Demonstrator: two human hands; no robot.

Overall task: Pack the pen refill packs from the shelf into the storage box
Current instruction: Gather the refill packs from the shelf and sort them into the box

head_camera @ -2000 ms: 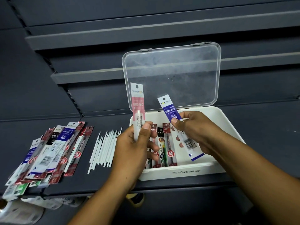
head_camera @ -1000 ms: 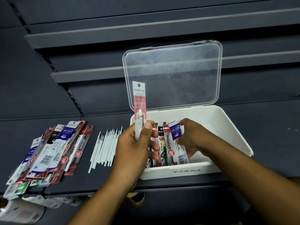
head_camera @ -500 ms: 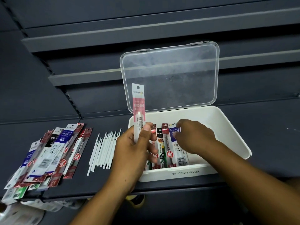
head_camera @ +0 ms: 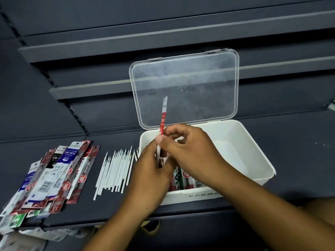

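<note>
A white storage box (head_camera: 235, 142) sits on the dark shelf with its clear lid (head_camera: 184, 87) standing open. Several refill packs (head_camera: 183, 178) lie in its left part, mostly hidden by my hands. A red-and-white refill pack (head_camera: 163, 116) stands upright and edge-on over the box's left rim. My left hand (head_camera: 150, 171) holds its lower part, and my right hand (head_camera: 190, 151) pinches it just above, thumb toward me. A fanned pile of refill packs (head_camera: 54, 174) lies on the shelf at the left.
A row of loose white refill tubes (head_camera: 114, 167) lies between the pile and the box. The dark shelf (head_camera: 299, 151) has a front edge close to me, and slatted shelf rails rise behind the box. The right part of the box holds nothing.
My right hand let go of the blue pack in the box and came up to the pack held by my left hand. That pack has turned edge-on.
</note>
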